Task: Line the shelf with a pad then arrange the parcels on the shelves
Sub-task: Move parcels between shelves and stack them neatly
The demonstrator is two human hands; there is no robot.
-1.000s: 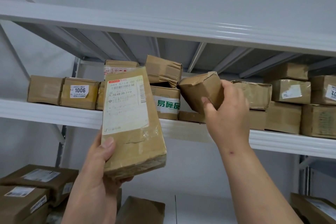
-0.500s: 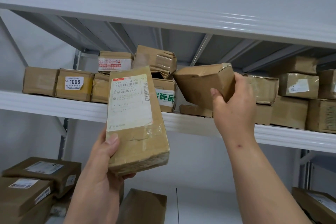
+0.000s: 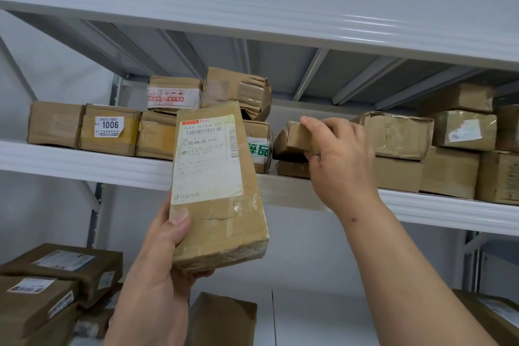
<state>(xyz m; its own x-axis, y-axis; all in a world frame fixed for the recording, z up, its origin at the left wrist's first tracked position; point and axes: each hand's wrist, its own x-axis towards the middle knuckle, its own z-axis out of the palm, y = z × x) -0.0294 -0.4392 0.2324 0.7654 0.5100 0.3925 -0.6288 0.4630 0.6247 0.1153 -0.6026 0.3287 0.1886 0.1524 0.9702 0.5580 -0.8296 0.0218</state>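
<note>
Currently a small parcel (image 3: 295, 139) is gripped by the right hand (image 3: 341, 159) above a flat parcel (image 3: 292, 169) on the middle shelf (image 3: 84, 161). It should be lowered squarely and released only once seated. A long labelled parcel (image 3: 216, 188) is held upright in the left hand (image 3: 165, 250), fingers wrapped around its base.

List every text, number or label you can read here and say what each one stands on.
"1006": white sticker on a parcel on the shelf; its small print is unreadable.
"644 G714 00 015" and "天池峰路299": shipping label on the tall parcel held by the left hand; the lines below are blurred.
Green "碎品": tape on the box behind it, partly hidden.
Red print on the upper box's white tape: too blurred.
Labels on the lower parcels: too small.
</note>
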